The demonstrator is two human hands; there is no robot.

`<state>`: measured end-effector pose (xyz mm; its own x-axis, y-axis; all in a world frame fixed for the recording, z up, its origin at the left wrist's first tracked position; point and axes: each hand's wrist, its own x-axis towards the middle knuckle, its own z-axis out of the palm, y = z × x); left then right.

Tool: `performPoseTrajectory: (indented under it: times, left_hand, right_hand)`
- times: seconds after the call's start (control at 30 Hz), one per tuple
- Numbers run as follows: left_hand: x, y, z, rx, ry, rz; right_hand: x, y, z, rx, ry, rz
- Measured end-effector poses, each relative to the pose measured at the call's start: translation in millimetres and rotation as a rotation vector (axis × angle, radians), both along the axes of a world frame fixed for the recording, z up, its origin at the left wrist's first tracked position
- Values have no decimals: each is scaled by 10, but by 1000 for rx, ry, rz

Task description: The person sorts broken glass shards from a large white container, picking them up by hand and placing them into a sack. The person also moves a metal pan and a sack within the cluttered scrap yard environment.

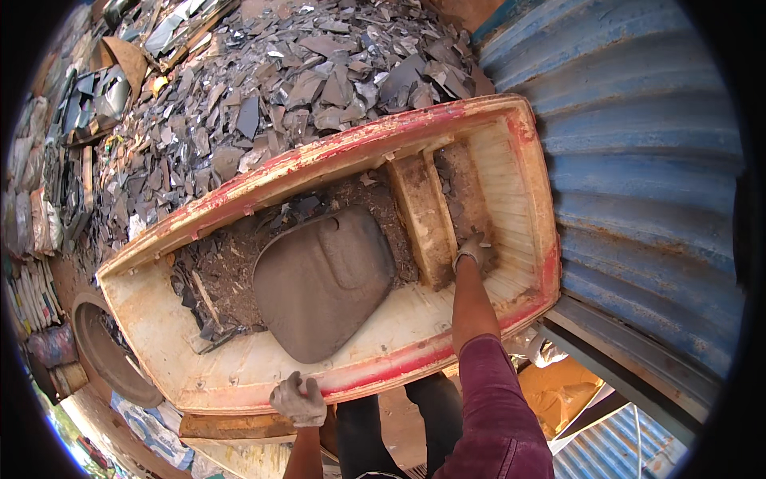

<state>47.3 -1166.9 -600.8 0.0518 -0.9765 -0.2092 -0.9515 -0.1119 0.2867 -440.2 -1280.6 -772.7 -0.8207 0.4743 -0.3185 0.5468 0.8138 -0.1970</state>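
A long boat-shaped tub (515, 191) with worn red and cream rims lies in front of me. My left hand (300, 401), in a dusty glove, has its fingers curled over the near rim. Deep in the right-hand compartment is my gloved right hand (474, 251), beside a dirty crosswise divider (420, 215) and low over dirt and fragments. Its fingers are mostly hidden, so I cannot make out whether anything is in them. Left of the divider, a dusty grey-brown moulded piece (319, 287), shaped like a chair seat, leans on the near wall over dark dirt (227, 275) and shards.
Beyond the tub spreads a heap of dark broken shards (319, 80). Blue corrugated metal sheeting (638, 176) stands close on the right, above a metal beam (630, 359). To the left are a round dark tub (92, 351) and stacked sacks (36, 295).
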Motion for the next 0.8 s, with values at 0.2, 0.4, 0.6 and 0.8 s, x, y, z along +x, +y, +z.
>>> performPoseTrajectory:
  times: [0.2, 0.4, 0.6, 0.8]
  left_hand:
    - [14, 60, -89, -59, -46, -54]
    - [38, 17, -14, 14, -34, -112]
    - [25, 59, 44, 117, 49, 56]
    - [33, -1297, 265, -408, 419, 501]
  right_hand:
    - [-2, -1204, 253, -113, 12, -97]
    - [89, -1995, 501, -44, -79, 387]
    - [-66, -1921, 198, -134, 83, 712]
    - [-363, -1548, 306, -338, -186, 1083]
